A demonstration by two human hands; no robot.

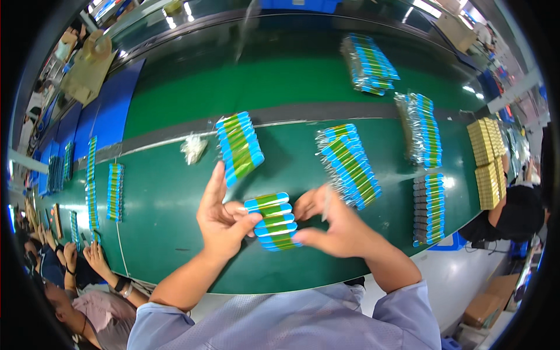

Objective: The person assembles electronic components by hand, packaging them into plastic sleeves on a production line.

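Above the near edge of the green table, I hold a small stack of blue-ended strips with shiny yellow-green middles [272, 223]. My left hand [221, 227] pinches its left end, thumb on top, index finger stretched up. At the stack's right edge is my right hand [338, 230], its thumb against the lower corner and its fingers curled by the upper one, partly blurred. Just beyond my left hand lies a similar bundle of strips [240, 147]. Past my right hand is a larger bundle [350, 163] in clear wrapping.
A small white heap [193, 149] lies left of the near bundle. More wrapped bundles [424, 131] and a stacked row [429, 210] stand right, beside yellow blocks [489, 163]. Another pile [368, 64] sits on the far green belt [280, 81]. Co-workers' hands [96, 259] are at left.
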